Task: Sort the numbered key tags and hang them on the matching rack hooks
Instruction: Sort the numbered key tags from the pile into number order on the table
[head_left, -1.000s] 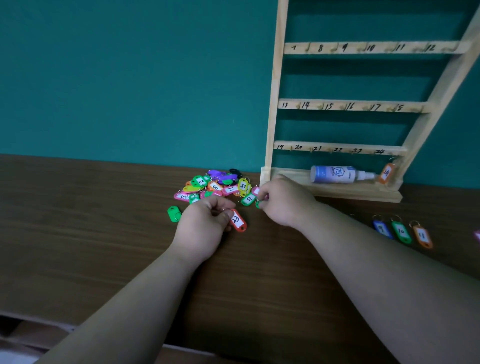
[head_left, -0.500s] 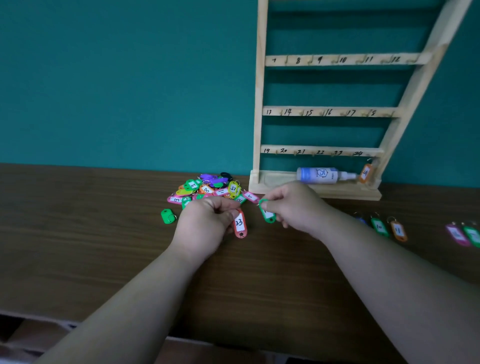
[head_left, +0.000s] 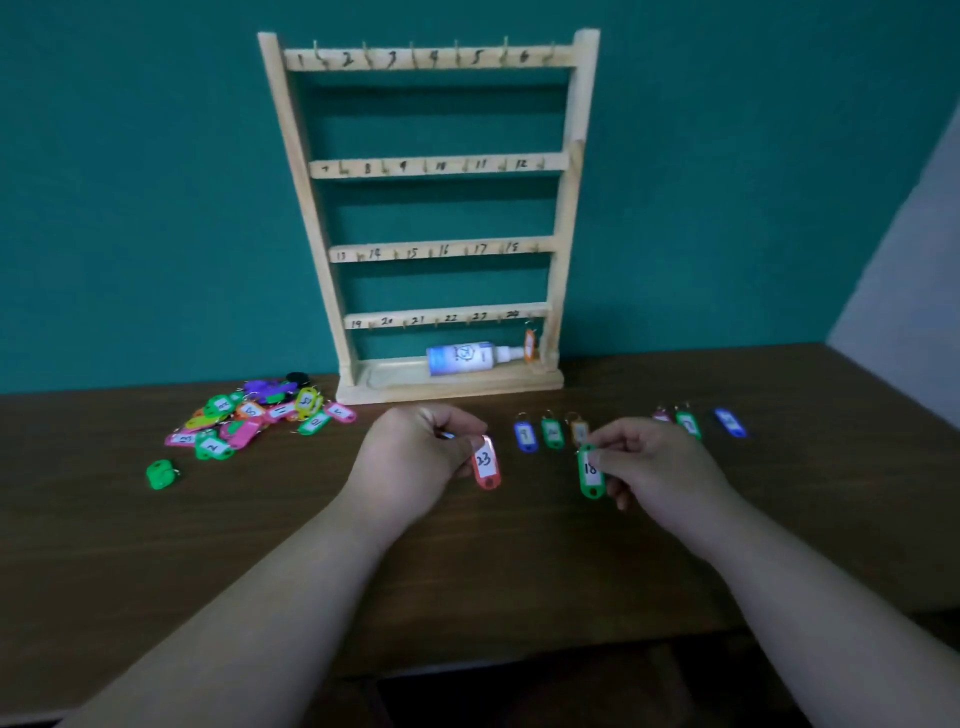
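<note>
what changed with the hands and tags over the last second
The right hand lifted green tag 18 out of the pile and carried it right, toward the laid-out tags. The left hand, still gripping red tag 23, also moved right, away from the pile. The pile, rack, bottle and the orange tag hanging under 24 stayed put.

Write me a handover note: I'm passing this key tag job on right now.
Left hand pinches red tag 23; right hand pinches green tag 18.
Rack: one orange tag hangs at hook 24, other hooks look bare.
Laid-out tags lie on the table before the rack; unsorted pile at its left.
Left to do: hang 23, 18 and all the rest.
</note>
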